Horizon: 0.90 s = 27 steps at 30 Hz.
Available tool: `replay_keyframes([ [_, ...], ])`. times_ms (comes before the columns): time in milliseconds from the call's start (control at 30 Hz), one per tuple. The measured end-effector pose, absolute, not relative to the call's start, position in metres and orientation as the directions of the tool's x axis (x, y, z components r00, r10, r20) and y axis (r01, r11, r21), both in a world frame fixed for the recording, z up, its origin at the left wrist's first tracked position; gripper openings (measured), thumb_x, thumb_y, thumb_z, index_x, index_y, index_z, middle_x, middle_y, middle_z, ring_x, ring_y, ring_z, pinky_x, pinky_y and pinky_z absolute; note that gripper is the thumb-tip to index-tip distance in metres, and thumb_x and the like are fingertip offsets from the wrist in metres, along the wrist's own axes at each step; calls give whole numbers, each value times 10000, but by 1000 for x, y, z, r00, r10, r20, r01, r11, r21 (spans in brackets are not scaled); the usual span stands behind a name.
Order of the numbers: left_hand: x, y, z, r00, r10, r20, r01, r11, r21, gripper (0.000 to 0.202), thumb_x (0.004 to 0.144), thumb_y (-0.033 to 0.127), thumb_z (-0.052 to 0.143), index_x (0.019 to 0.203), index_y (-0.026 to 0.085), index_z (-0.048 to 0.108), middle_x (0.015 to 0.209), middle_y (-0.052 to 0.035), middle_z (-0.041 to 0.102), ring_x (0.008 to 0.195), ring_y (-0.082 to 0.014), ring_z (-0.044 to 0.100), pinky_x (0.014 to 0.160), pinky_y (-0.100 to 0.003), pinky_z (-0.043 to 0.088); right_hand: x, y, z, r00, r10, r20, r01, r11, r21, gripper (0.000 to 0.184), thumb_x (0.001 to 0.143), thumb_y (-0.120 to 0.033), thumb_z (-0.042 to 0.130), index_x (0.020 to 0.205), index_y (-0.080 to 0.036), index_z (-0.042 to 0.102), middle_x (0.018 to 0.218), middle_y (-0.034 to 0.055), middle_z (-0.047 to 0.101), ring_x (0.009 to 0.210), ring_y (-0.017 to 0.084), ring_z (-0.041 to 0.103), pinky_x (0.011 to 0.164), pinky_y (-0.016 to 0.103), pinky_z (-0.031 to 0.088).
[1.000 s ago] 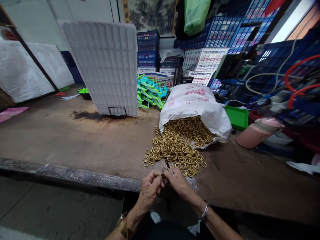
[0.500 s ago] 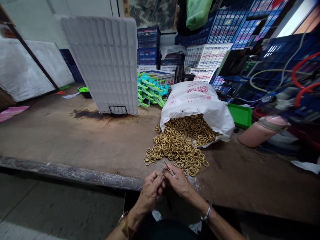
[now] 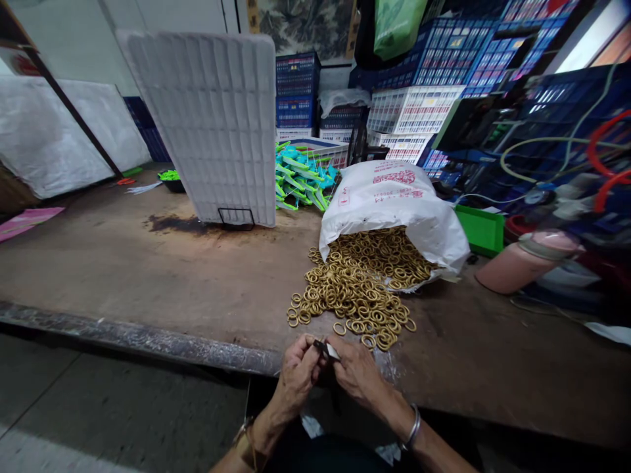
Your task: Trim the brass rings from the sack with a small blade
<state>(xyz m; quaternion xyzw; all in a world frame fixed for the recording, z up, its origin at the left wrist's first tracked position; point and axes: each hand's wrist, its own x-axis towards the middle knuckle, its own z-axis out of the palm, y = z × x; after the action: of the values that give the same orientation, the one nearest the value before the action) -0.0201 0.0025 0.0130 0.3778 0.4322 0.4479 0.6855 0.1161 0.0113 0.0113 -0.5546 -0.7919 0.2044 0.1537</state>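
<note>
My left hand [image 3: 296, 369] is closed in a pinch at the table's front edge; what its fingers hold is mostly hidden. My right hand [image 3: 359, 369] meets it there, closed on a small knife [image 3: 331, 351] with a dark end and a pale part. The dark end lies against my left fingertips. Just beyond both hands, many golden-brown rings [image 3: 355, 295] lie in a loose heap. They spill from the mouth of a white woven sack [image 3: 389, 197] lying on its side. A single ring [image 3: 339, 328] lies near my right hand.
A tall ribbed white panel [image 3: 231, 131] stands in a black wire holder on the brown table [image 3: 123, 276]. Green and blue plastic pieces [image 3: 300, 176] are piled behind it. To the right are a green tray [image 3: 479, 230] and a pink bottle-like container [image 3: 517, 266]. Stacked crates [image 3: 414, 108] fill the back.
The knife has turned from pointing up and away to lying toward my left fingertips. Both hands stay together at the table edge. The view has shifted slightly left.
</note>
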Motion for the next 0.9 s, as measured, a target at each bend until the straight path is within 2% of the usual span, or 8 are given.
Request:
replay_keyframes([
  [267,-20,2,8,185,960,-211,-233,251,940,341,732,496,508,670,166,451,528,55,427,402,-37,297,394,-176,219,114,12,6,-332,943,30,845,311,-436,207,698,-86,360,796,-189,510,632,7,586,548,124,496,512,235,227],
  [333,-20,-2,10,176,965,-196,-215,232,949,347,732,496,510,646,164,457,505,56,413,401,-40,300,397,-179,225,117,15,2,-340,941,-13,858,304,-415,193,719,-105,370,820,-188,512,644,12,595,563,129,510,513,234,230],
  [433,-19,-10,18,203,958,-201,-235,247,940,347,724,496,524,647,161,478,499,47,436,390,-37,309,383,-180,216,121,24,0,-266,957,-117,917,213,-336,210,732,-97,372,865,-172,517,663,31,607,581,138,527,509,239,224],
  [533,-19,-16,24,278,924,-261,-340,349,873,326,730,483,526,693,163,482,519,43,470,365,-28,305,358,-172,191,118,32,4,-217,970,-109,939,177,-294,201,732,-92,376,854,-167,517,675,38,605,592,141,530,515,241,231],
  [633,-21,-15,20,311,892,-328,-493,446,747,318,728,478,529,700,170,456,571,40,496,361,-23,315,342,-160,179,103,40,9,-285,958,-17,904,263,-338,216,706,-87,400,866,-181,511,733,30,609,647,139,541,537,230,261],
  [700,-25,-12,14,303,890,-342,-556,456,695,307,732,458,535,702,164,453,651,14,537,398,-31,371,348,-155,206,91,46,7,-324,946,19,887,310,-341,300,701,-79,409,963,-195,498,799,29,616,695,138,551,558,223,283],
  [800,-33,-10,7,277,893,-354,-574,449,684,275,749,416,531,718,150,467,744,-32,579,454,-52,443,362,-162,252,77,55,-3,-288,957,6,929,281,-240,427,743,-128,430,1157,-231,419,895,47,620,713,157,566,577,237,307],
  [900,-40,-8,2,238,902,-360,-588,429,686,240,761,390,515,721,159,466,705,-23,584,438,-59,448,364,-169,262,72,60,-13,-278,961,-2,948,274,-162,426,782,-190,431,1201,-260,393,946,55,615,749,188,570,605,258,326],
])
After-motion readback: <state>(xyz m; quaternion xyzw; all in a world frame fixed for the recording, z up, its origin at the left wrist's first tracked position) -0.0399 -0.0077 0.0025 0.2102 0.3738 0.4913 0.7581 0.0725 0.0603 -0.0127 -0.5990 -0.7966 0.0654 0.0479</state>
